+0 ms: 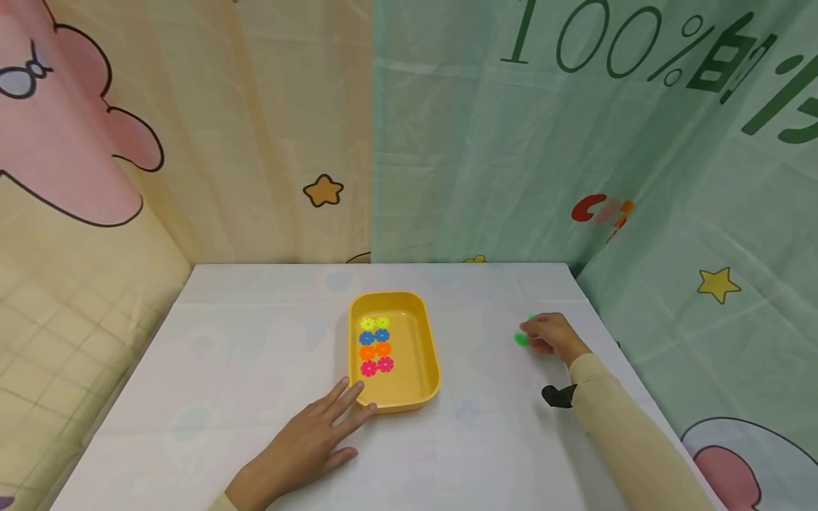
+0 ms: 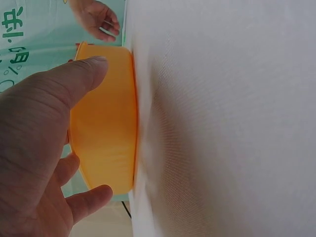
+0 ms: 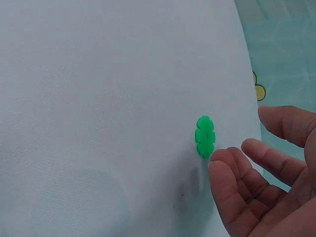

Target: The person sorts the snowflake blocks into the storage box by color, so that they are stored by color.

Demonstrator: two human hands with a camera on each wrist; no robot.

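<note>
Near the middle of the table stands a yellow tray (image 1: 418,355). Inside it, along its left side, flower-shaped discs lie in pairs: yellow-green discs (image 1: 382,322), blue discs (image 1: 367,338), orange discs (image 1: 367,353) and pink discs (image 1: 368,368). My left hand (image 1: 307,443), fingers spread, touches the tray's near left corner; the left wrist view shows its thumb against the tray wall (image 2: 106,123). At the right, my right hand (image 1: 551,335) hovers by green discs (image 1: 522,339), partly covering them. A green flower disc (image 3: 205,137) lies just off its loosely bent fingertips, which hold nothing.
A white cloth (image 1: 255,319) covers the table. Printed curtains (image 1: 447,142) hang behind it and at both sides. A black strap end (image 1: 559,396) sticks out at my right wrist. The table's right edge runs close to the right forearm.
</note>
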